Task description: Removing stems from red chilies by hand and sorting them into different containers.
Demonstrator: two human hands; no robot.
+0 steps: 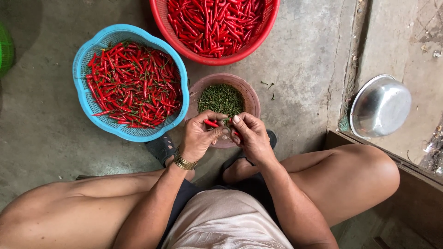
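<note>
Both hands, left hand [199, 137] and right hand [249, 134], pinched one red chilli [211, 123] above the brown bowl [251, 99], hiding its near rim; two baskets, the red basket [184, 46] cut off.

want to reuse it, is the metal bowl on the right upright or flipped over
Flipped over, it seems: the metal bowl shows a smooth domed outside with its rim against the concrete floor, and no hollow inside is visible.

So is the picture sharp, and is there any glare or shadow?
Head view: soft, even daylight; hands, left hand and right hand, look sharp; a mild sheen on the steel bowl; shade dims the top-left floor; edges bend slightly.
</note>
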